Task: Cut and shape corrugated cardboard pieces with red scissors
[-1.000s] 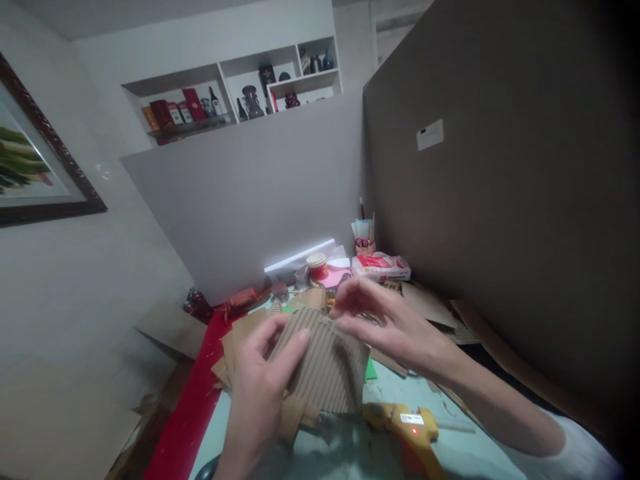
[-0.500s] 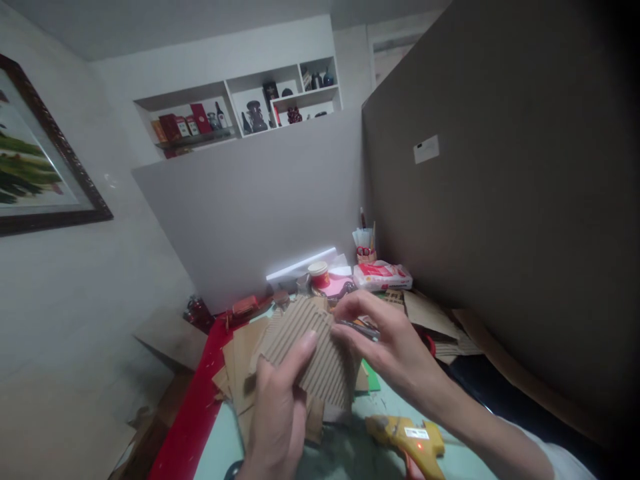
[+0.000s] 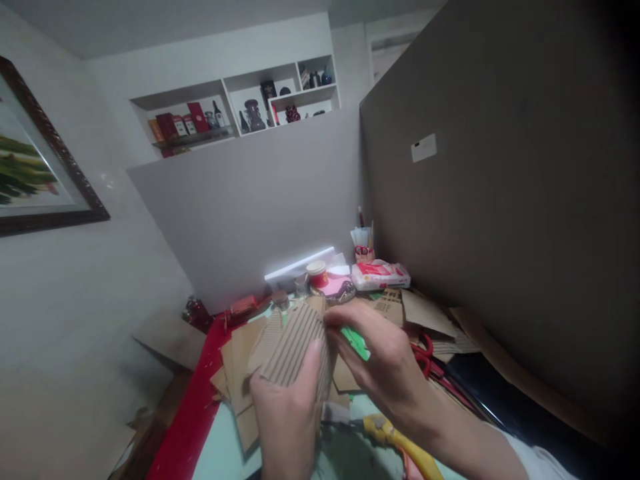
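Your left hand (image 3: 287, 407) is closed around a brown, ribbed corrugated-cardboard piece (image 3: 295, 350), the thumb laid along the ribbed face and the fingers out of sight behind it; that grip probably serves to steady the cardboard, leaving its upper right edge free for the other hand. You have the piece raised above the desk (image 3: 217, 437), tilted in front of you, likely so that the edge is easy to see and reach. Your right hand (image 3: 387, 343) is at that upper right edge, thumb and forefinger drawn close together with a gap behind the tips; whether this grip pinches the cardboard or merely touches it, I can't make out, nor whether anything small is between the fingertips. Something bright green (image 3: 356, 342) shows through the gap, and I can't say whether it lies behind your hand or in it. Flat tan cardboard sheets (image 3: 243, 363) overlap on the left of the desk, apparently kept aside yet within reach. The yellow glue gun (image 3: 383, 428) lies near you, below your right wrist and partly hidden by it, which looks handy for that hand. Red-handled scissors (image 3: 425, 351) rest just beyond your right forearm, seemingly placed out of the way.
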The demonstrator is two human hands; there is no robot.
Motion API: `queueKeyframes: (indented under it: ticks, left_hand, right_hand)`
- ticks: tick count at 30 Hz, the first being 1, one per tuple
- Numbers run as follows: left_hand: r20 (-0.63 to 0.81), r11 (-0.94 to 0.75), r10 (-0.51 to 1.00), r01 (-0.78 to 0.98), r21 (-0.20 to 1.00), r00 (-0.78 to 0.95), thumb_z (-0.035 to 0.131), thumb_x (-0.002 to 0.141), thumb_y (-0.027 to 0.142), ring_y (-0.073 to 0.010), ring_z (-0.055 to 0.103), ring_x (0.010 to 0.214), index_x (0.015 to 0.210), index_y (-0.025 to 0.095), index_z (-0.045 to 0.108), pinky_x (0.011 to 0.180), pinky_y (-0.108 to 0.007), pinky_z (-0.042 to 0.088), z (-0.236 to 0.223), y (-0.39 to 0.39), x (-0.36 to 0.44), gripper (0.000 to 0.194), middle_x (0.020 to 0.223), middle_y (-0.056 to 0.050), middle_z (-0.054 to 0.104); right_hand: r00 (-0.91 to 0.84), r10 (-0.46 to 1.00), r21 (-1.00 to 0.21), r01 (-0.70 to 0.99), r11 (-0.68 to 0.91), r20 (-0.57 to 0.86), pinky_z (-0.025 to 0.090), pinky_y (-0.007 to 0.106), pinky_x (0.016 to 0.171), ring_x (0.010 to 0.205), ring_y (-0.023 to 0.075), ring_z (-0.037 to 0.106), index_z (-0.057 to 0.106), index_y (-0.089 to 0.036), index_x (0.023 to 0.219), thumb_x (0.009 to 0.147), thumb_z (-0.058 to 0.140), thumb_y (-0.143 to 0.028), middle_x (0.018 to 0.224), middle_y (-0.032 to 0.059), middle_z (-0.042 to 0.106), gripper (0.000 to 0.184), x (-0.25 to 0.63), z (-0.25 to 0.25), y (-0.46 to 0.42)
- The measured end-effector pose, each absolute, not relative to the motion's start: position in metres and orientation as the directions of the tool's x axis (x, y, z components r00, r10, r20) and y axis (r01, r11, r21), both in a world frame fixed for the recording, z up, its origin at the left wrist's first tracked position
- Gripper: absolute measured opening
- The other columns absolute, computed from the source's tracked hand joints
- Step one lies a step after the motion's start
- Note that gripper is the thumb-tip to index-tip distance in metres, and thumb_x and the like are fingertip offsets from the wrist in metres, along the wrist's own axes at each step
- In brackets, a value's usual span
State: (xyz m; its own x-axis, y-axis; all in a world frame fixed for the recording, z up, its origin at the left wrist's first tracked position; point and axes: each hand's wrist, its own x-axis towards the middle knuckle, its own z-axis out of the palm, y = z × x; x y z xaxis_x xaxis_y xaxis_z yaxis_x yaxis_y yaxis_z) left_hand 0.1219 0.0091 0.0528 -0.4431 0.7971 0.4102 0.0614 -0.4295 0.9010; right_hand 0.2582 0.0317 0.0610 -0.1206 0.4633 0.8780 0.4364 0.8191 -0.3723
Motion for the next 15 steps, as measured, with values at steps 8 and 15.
queueKeyframes:
  ticks: [8,15]
  left_hand:
    - [0.250,-0.308,0.883,-0.089,0.947,-0.396,0.087,0.071,0.027,-0.0291,0.073,0.103,0.101,0.022,0.077,0.092,-0.037,0.059,0.064,0.005,0.123,0.032,0.104,-0.008,0.078]
    - [0.023,-0.147,0.958,-0.420,0.895,-0.286,0.087,0.072,0.022,-0.0271,0.072,0.100,0.119,0.014,0.070,0.086,-0.036,0.060,0.081,0.007,0.111,0.051,0.104,-0.009,0.077]
  right_hand:
    - [-0.081,0.698,-0.652,0.293,0.699,0.712,0.049,0.029,0.072,0.080,0.0174,0.061,0.057,-0.022,0.089,0.088,0.053,-0.005,0.086,0.0021,0.062,0.017,0.262,0.075,0.022]
    - [-0.091,0.773,-0.759,0.150,0.633,0.627,0.049,0.027,0.069,0.076,0.0145,0.062,0.059,-0.021,0.087,0.093,0.055,-0.017,0.083,-0.0005,0.063,0.008,0.276,0.078,0.044]
